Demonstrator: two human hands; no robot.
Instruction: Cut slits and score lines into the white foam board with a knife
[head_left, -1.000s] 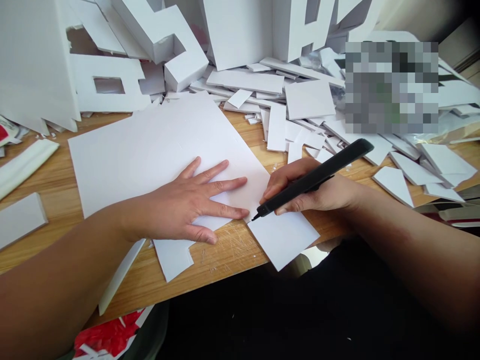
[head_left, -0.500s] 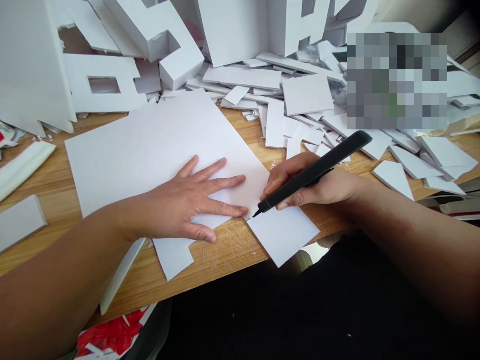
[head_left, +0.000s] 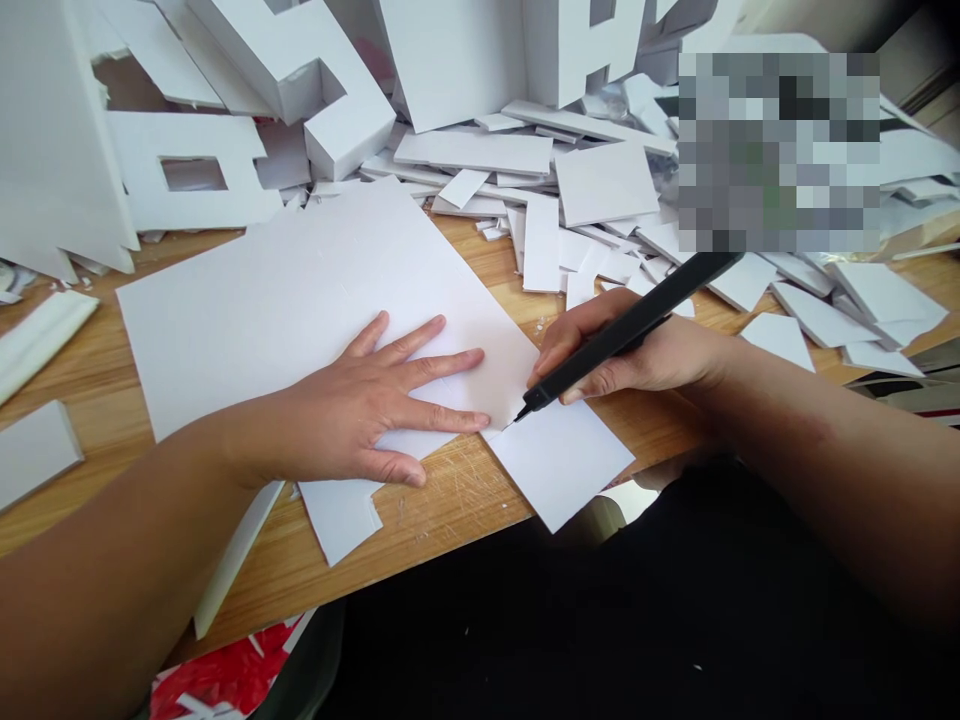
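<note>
My left hand (head_left: 375, 405) lies flat with fingers spread on a large white board sheet (head_left: 247, 310), palm down. My right hand (head_left: 622, 345) grips a slim black craft knife (head_left: 637, 315), held slanted like a pen. Its thin dark tip touches the white board just right of my left fingertips, at the end of a short faint line. Below the tip, a squarish white section (head_left: 559, 465) reaches over the table edge; I cannot tell whether it is joined to the sheet. A notched white offcut (head_left: 341, 520) pokes out under my left hand.
The wooden table (head_left: 450, 500) bears scratch marks near its front edge. White offcuts (head_left: 607, 185) are heaped at the back right. Behind stand large white block letters (head_left: 337, 100). A white strip (head_left: 37, 335) lies at left. Below the edge is a red-lined container (head_left: 225, 675) with scraps.
The knife tip has moved slightly right and away from my left fingertips, across the board. My left hand stays in place on the sheet. The whole view has shifted a little.
</note>
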